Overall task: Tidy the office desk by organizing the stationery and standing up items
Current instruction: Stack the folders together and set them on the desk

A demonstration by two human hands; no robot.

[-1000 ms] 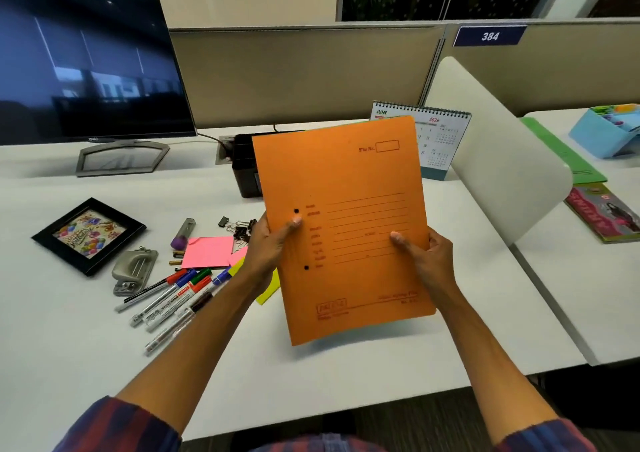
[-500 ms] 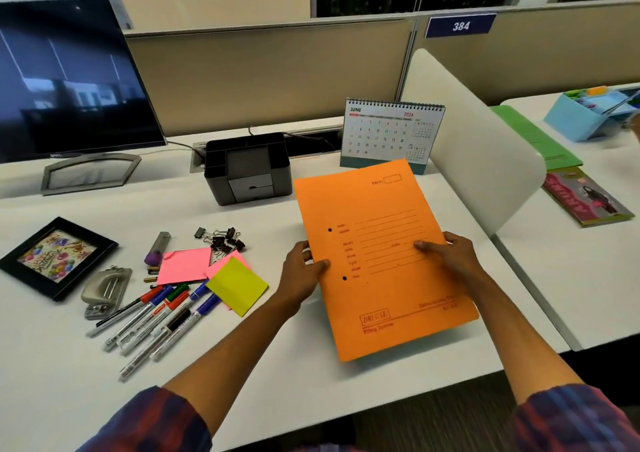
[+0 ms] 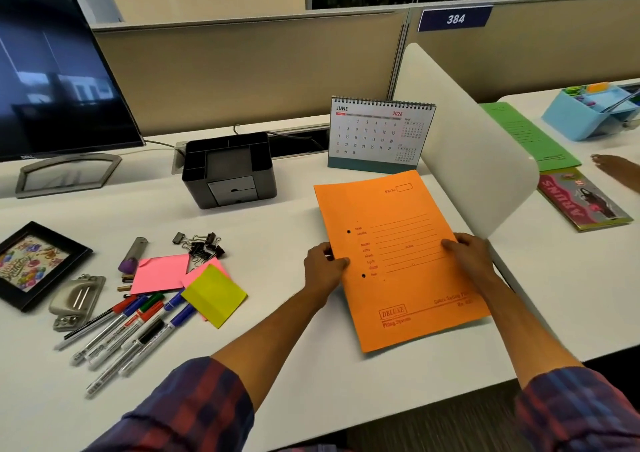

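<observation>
The orange file folder lay flat on the white desk, at about 3 o'clock from the desk's middle, just in front of the standing calendar; the left hand pinched its left edge between the two punch holes, thumb on top; the right hand clamped the right edge, fingers curled over the cover; the folder spanned the gap between both grips; at 9 o'clock lay sticky notes, binder clips and pens; the black organizer sat at 11 o'clock.
</observation>
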